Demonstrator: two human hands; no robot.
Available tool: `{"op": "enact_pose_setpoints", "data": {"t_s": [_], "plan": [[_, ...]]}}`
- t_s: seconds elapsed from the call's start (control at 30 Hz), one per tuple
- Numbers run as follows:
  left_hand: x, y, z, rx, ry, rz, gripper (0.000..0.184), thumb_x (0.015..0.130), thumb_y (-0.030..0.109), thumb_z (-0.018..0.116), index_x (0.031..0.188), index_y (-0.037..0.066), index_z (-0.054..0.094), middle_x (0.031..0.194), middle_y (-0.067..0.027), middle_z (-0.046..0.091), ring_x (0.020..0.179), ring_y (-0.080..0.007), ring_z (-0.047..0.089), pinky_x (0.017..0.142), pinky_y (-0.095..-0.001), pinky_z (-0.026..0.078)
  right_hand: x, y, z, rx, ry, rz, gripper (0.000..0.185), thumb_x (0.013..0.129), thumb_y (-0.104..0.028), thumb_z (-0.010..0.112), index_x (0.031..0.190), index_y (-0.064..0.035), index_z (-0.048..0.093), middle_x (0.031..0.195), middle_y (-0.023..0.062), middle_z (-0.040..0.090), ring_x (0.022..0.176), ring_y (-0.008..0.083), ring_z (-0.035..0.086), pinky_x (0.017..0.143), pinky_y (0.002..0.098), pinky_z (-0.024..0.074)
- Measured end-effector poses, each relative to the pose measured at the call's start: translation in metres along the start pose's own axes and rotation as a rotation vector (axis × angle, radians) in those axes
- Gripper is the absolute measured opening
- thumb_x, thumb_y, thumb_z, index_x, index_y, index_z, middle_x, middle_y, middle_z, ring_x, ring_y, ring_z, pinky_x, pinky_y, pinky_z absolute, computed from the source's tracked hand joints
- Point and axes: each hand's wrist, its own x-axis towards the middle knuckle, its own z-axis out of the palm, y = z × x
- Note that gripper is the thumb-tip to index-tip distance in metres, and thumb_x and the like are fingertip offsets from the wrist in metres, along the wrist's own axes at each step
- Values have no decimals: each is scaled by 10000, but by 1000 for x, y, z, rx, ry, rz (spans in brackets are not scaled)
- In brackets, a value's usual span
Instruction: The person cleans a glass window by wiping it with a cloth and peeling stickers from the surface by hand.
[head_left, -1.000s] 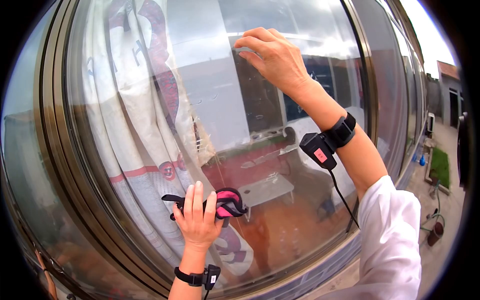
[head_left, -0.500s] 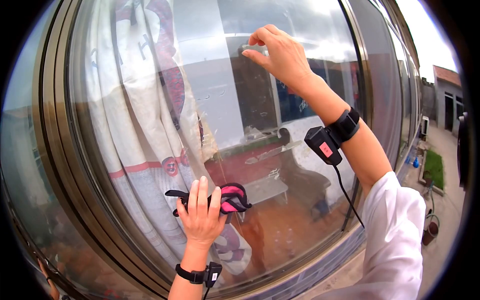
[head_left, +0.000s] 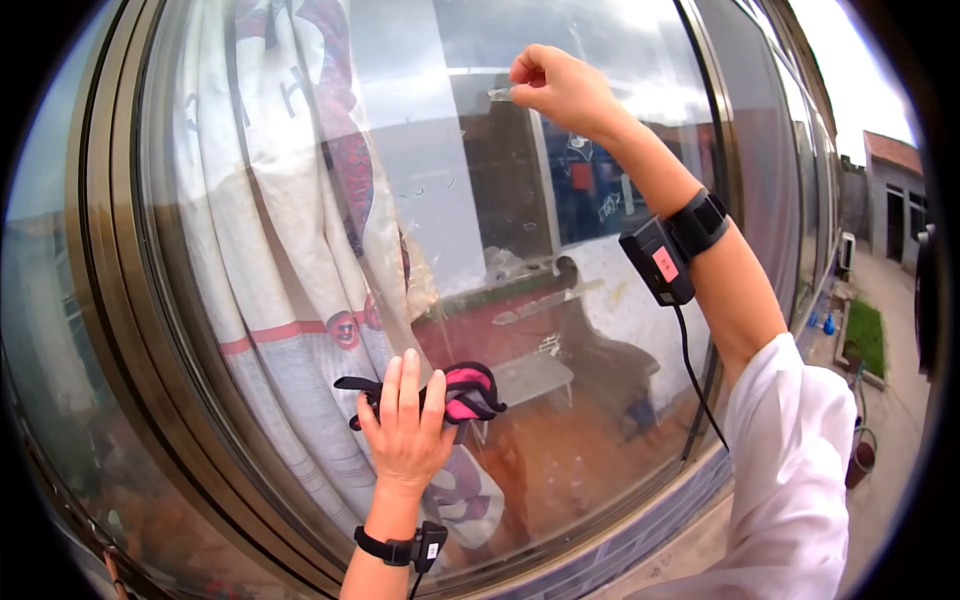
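Observation:
My right hand [head_left: 565, 88] is raised at the upper middle of the window glass [head_left: 600, 400], thumb and fingers pinched on the end of a small pale strip of tape or film [head_left: 499, 95]. Lower down, my left hand [head_left: 405, 430] presses a pink, black and grey cloth item [head_left: 470, 392] against the glass, its fingers pointing up over the black part. Black straps with small boxes circle both wrists or forearms. The palm side of my left hand is hidden.
Behind the glass hang white patterned curtains [head_left: 270, 250] and stands a pale bench or table [head_left: 530, 382]. Metal window frames [head_left: 110, 250] run along the left. Outside at right are a grass patch [head_left: 864, 340], a plant pot [head_left: 860, 462] and a low building [head_left: 893, 195].
My right hand has shifted right, and its thumb and fingers have closed together on the pale strip. My left hand stays on the cloth item with little movement.

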Motion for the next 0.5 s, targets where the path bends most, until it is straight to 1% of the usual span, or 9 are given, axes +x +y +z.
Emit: {"op": "enact_pose_setpoints", "data": {"t_s": [0.03,0.1,0.2,0.23,0.27,0.33,0.37,0.43,0.5], "plan": [[0,0,0,1,1,0,537,764,324,712,1261,161,589,1435,-145,526,1325,-304,492,1062,-550,281,-1,3,0,2,0,0,241,845,-260,733,964,-67,651,920,27,676,869,148,652,765,288,509],[1,0,1,-2,6,-1,546,757,324,718,1262,162,589,1437,-144,524,1325,-302,492,1062,-549,282,-4,6,0,288,-45,96,223,856,-249,680,1022,-100,691,983,44,680,900,196,658,817,321,508],[-1,0,1,3,3,-5,557,746,325,725,1263,164,589,1440,-143,521,1325,-300,491,1061,-548,282,-15,15,4,246,83,-39,218,877,-229,679,1060,-111,697,1030,32,669,930,186,655,823,311,508],[-1,1,2,3,5,-6,561,743,326,727,1263,165,590,1442,-142,520,1325,-299,491,1061,-548,282,-25,16,9,89,135,-52,220,882,-194,679,1090,-124,701,1123,27,649,1011,193,635,841,320,511],[-1,1,2,9,1,-7,561,743,326,727,1263,165,590,1442,-142,520,1325,-299,491,1061,-548,282,-36,10,16,95,134,-52,220,882,-194,679,1090,-124,701,1123,27,649,1011,193,635,841,320,511],[-1,1,2,5,1,-7,560,748,333,721,1265,167,588,1441,-142,521,1322,-298,494,1067,-547,274,-56,-3,33,-127,368,-441,250,864,-178,697,1110,-132,701,1196,18,624,1072,205,604,860,342,512],[-1,0,2,11,-4,-6,560,748,333,721,1265,167,588,1441,-142,521,1322,-298,494,1067,-547,274,-63,-10,38,-120,369,-439,250,864,-178,697,1110,-132,701,1196,18,624,1072,205,604,860,342,512],[-1,0,2,10,1,-3,552,755,340,713,1264,166,589,1442,-143,520,1321,-299,495,1072,-545,266,-76,-21,47,-238,423,-618,284,843,-163,711,1126,-134,697,1207,16,623,1094,225,587,870,359,512],[-2,0,2,14,-4,-2,545,761,341,707,1263,164,589,1440,-143,522,1320,-299,495,1074,-544,263,-85,-26,49,-184,380,-605,296,836,-164,721,1129,-136,694,1206,15,627,1084,226,590,870,360,512]]}}
